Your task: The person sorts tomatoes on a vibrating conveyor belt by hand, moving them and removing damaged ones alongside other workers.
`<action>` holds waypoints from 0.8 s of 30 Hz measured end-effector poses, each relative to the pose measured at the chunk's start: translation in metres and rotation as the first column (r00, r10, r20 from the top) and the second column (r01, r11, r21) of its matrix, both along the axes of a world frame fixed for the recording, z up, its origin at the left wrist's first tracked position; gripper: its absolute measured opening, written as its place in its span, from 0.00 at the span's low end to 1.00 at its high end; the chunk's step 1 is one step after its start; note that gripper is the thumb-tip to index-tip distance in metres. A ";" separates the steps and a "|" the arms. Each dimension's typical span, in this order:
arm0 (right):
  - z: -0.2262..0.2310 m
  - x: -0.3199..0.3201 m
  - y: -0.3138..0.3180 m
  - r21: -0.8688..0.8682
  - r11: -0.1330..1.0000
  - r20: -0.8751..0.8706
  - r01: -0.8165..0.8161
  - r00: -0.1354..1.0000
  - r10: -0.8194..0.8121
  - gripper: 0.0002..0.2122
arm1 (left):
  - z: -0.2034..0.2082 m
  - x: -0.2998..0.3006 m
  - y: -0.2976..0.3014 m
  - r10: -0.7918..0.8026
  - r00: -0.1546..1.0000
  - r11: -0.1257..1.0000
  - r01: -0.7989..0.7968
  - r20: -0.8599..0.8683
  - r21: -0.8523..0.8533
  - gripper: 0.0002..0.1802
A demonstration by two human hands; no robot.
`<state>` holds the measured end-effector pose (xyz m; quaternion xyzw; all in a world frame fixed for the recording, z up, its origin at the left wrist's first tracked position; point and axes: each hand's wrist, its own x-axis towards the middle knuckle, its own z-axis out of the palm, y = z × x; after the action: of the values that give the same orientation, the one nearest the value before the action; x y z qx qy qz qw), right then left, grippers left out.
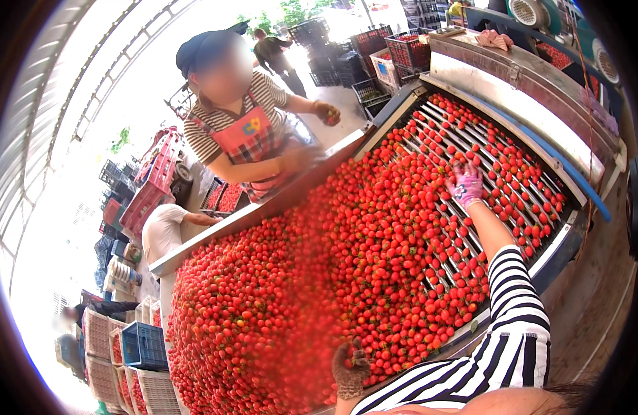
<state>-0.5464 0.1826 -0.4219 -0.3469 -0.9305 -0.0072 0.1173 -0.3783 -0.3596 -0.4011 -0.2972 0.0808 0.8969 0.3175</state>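
Note:
Small red cherry tomatoes (pixel 243 297) lie heaped in a metal-sided trough and spread thinner over a bed of metal rollers (pixel 435 278). My right hand (pixel 465 183), in a pink patterned glove, reaches across the rollers. Its fingers are spread and rest among the tomatoes. Close to the near edge of the heap is my left hand (pixel 351 370) in a brown patterned glove. Those fingers are curled in, and whatever lies inside them is hidden. A blurred stream of tomatoes runs through the middle of the heap.
Opposite me, a co-worker (pixel 246 138) in an apron leans over the trough's metal wall (pixel 264 205), one gloved hand raised. A blue crate (pixel 144 344) and pale crates (pixel 100 339) stand at lower left. A blue pipe (pixel 575 176) borders the rollers; more crates (pixel 409 50) stand behind.

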 end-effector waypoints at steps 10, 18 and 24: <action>-0.069 -0.004 -0.133 -0.129 0.923 -0.213 -0.363 0.919 0.332 0.29 | 0.010 0.021 -0.011 0.044 0.998 0.996 -0.046 -0.037 -0.072 0.13; -0.140 0.008 -0.273 -0.785 0.522 -0.228 -0.334 0.939 0.259 0.35 | 0.015 0.029 -0.035 0.152 0.981 0.953 -0.177 -0.119 -0.244 0.13; -0.080 0.060 -0.415 -0.897 -0.328 -0.410 -0.294 0.833 0.372 0.33 | -0.003 0.032 -0.063 0.090 0.955 0.871 -0.213 -0.284 -0.443 0.17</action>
<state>-0.4862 -0.2329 -0.5024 -0.0221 -0.6471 0.7302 -0.2183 -0.3462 -0.4223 -0.4038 -0.2531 0.3111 0.9035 0.1515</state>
